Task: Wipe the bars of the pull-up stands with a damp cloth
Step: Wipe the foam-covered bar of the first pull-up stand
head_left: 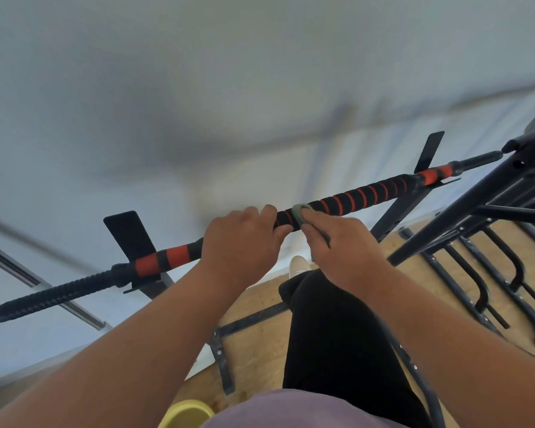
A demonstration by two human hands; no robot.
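Right hand (340, 242) grip hiding cloth (300, 211)

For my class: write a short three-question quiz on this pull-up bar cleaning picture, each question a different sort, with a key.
1. True or false: the left hand grips the bar.
2. Which hand holds the cloth? A left, B right
3. Fill in: the bar's foam padding is black and ____.

Key: 1 true; 2 B; 3 red.

Head view looks steeply down, close above the bar (337, 203).
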